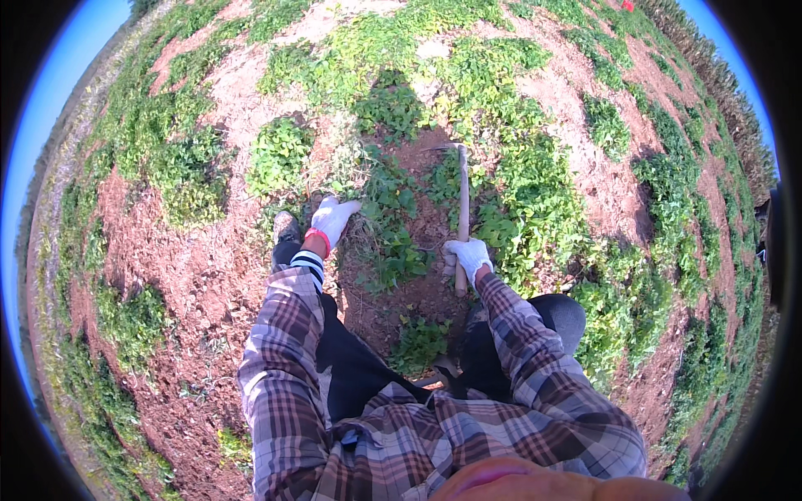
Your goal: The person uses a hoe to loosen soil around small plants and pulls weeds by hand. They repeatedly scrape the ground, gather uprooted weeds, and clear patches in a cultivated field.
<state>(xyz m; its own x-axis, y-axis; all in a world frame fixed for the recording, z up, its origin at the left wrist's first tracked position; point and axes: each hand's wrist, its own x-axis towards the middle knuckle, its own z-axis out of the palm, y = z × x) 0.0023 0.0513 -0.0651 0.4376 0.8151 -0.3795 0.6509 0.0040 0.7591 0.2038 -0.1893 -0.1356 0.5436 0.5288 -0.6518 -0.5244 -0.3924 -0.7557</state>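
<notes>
My right hand (468, 255), in a white glove, is closed around the lower handle of a wooden-handled hand tool (463, 194). The tool points away from me, its thin, curved metal head at the far end near the soil and leaves. My left hand (334, 219), also gloved in white, is spread near my shoe, beside dry stems and green leaves; whether its fingers touch them is unclear. A red band circles the left wrist. Between the hands grow low leafy plants (398, 250) in reddish soil.
My shoe (286, 228) is planted left of my left hand. Dense leafy plants (532, 206) stand right of the tool. A small plant (420, 341) grows between my legs. Rows of plants and reddish soil (207, 300) extend around, with tall dry vegetation (720, 81) at the far right.
</notes>
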